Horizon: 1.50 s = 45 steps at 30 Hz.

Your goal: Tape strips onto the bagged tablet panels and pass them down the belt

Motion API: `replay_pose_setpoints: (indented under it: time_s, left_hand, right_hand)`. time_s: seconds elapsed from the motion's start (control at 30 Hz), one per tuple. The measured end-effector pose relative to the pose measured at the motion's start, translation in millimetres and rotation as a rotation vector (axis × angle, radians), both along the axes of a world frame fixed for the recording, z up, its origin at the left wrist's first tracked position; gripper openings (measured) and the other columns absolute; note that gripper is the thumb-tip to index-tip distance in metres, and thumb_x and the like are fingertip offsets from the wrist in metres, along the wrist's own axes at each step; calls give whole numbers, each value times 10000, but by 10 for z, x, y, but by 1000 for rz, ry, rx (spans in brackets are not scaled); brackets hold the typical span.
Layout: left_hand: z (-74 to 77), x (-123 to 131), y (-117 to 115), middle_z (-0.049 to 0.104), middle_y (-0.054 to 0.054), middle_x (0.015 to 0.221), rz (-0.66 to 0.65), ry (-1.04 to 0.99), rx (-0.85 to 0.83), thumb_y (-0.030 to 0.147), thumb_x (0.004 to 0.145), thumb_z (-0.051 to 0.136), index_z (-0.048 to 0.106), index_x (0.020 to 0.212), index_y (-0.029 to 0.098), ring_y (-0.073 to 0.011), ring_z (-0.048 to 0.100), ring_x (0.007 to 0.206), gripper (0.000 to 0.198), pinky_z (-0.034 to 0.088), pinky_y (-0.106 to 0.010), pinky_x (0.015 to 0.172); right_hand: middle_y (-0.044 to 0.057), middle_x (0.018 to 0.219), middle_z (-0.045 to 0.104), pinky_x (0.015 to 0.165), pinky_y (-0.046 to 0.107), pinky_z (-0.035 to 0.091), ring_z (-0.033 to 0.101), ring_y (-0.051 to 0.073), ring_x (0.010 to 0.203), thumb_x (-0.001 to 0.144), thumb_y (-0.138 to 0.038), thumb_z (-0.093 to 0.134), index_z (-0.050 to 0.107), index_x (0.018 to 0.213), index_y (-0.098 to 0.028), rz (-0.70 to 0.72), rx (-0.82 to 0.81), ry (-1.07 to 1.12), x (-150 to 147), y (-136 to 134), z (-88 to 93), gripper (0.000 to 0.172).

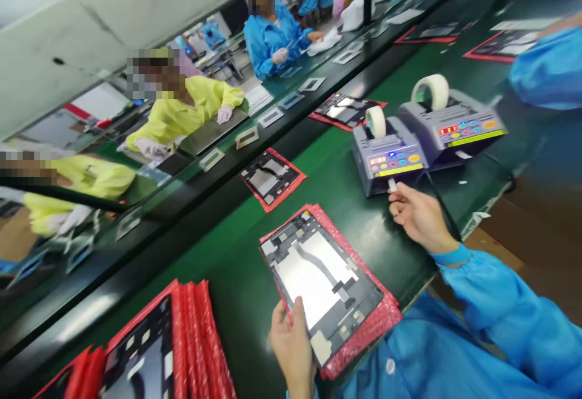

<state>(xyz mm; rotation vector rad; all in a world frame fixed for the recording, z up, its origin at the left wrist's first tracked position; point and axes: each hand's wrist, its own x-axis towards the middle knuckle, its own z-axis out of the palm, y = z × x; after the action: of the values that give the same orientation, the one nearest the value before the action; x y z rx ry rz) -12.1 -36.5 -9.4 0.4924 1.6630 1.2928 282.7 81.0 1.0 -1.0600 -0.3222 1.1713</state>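
Observation:
My left hand (293, 341) grips the near left edge of an opened tablet (325, 284), thumb on top. The tablet's inside faces up, with a silvery battery area, a dark ribbon cable and small tape patches. Beneath it lies a red bubble-wrap sheet (382, 320). My right hand (421, 214) pinches a short piece of white tape (392, 185) at the front slot of the smaller tape dispenser (388, 155). A roll of whitish tape (376, 122) sits on top of that machine.
A second, larger tape dispenser (454, 126) stands to the right. Several tablets in red bubble wrap (195, 332) are stacked at the lower left. Another tablet (268, 174) lies on the green belt. Co-workers sit across the line; a blue sleeve (548, 74) reaches in at right.

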Motion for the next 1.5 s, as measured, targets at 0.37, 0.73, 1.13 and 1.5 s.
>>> replay_pose_setpoints:
  time_s: [0.37,0.73,1.13,1.5]
  left_hand:
    - [-31,60,-54,684,-99,891,8,-49,88,379,700,704,503,1056,165,-189,663,716,461,532,-304,670]
    - [-73,7,-14,662,-75,869,-22,-28,167,444,827,528,575,961,143,-150,625,760,333,481,-247,686]
    - [-149,39,-50,657,-69,786,82,337,107,451,805,548,629,868,140,-134,598,632,328,455,-217,576]
    - [-233,-67,64,388,-84,1402,-70,389,280,294,775,631,432,1314,205,-213,358,1290,581,279,-335,1095]
  right_hand:
    - [5,531,549,421,228,328,461,113,460,792,-494,561,632,669,-162,743,56,-899,-706,-307,-74,361]
    - [-20,566,515,429,210,332,445,99,488,703,-480,660,531,695,-165,769,-36,-835,-872,-308,-291,340]
    - [12,648,670,483,274,513,624,185,533,640,-393,751,573,873,-211,634,-230,-299,-878,-694,-68,344]
    - [44,731,610,614,299,456,572,171,662,800,-359,607,689,812,-207,463,133,-1026,-535,-518,-148,173]
